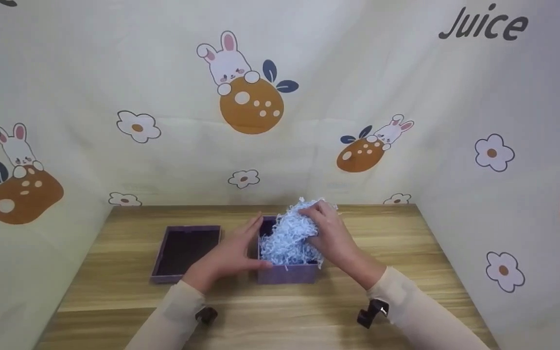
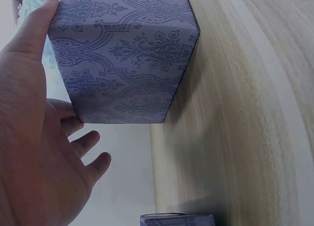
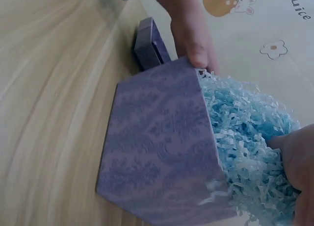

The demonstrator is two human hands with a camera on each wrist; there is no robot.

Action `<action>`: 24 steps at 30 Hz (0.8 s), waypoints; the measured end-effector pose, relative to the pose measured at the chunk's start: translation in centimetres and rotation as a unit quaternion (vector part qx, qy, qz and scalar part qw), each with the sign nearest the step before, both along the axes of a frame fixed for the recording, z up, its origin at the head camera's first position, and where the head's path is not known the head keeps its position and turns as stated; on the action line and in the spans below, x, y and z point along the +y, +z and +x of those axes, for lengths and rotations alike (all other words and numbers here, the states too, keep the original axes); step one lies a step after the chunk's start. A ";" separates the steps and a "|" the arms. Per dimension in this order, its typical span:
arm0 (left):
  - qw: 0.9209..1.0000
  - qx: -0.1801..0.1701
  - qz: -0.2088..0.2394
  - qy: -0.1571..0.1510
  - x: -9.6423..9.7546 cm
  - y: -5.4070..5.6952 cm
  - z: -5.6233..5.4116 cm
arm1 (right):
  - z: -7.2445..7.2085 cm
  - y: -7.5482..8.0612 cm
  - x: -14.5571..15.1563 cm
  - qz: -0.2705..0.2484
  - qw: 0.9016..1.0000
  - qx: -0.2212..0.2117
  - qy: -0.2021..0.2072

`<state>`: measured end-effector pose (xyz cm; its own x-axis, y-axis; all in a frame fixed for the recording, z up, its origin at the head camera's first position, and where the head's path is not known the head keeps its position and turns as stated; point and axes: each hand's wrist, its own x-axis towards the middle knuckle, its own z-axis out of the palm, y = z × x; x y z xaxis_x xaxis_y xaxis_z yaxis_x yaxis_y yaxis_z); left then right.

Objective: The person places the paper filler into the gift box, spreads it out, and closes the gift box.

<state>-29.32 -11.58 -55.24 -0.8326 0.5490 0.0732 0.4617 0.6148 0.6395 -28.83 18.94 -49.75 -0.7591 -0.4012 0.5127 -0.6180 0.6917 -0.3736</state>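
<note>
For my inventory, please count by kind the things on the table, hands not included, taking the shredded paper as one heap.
Purple box: 1
Purple lid: 1
Blue shredded paper heap: 1
Total: 3

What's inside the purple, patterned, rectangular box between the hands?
The box holds light blue crinkled papery shreds, heaped above its rim, with the right hand gripping some. Dark interior shows at the far left corner. Anything beneath the shreds is covered.

Shredded paper [image 1: 289,240] is heaped in the box [image 1: 287,275]. To its left, the lid [image 1: 186,250] is laid on the table [image 1: 392,243].
</note>
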 end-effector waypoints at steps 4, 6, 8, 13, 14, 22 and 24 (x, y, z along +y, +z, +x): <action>1.000 -0.005 0.010 0.001 0.0 -0.1 0.0 | 0.4 -0.3 -0.8 -0.032 0.996 -0.074 0.034; 1.000 -0.007 0.013 0.002 0.1 0.0 0.0 | 0.5 -0.4 -1.1 -0.051 0.990 -0.120 0.053; 1.000 -0.008 0.012 0.004 0.1 0.1 0.0 | 0.5 -0.5 -1.4 -0.067 0.982 -0.161 0.068; 1.000 -0.010 0.006 0.010 0.2 0.3 0.0 | -0.5 -1.5 -2.1 -0.090 0.970 -0.206 0.089; 1.000 -0.011 0.005 0.011 0.2 0.3 0.1 | -0.7 -1.7 -2.3 -0.095 0.969 -0.211 0.090; 1.000 -0.004 0.007 0.009 0.2 0.0 0.0 | -1.8 -2.8 -4.2 -0.009 0.976 -0.202 0.076; 1.000 -0.004 0.008 0.010 0.1 0.0 0.0 | -2.0 -2.7 -4.8 0.038 0.978 -0.191 0.071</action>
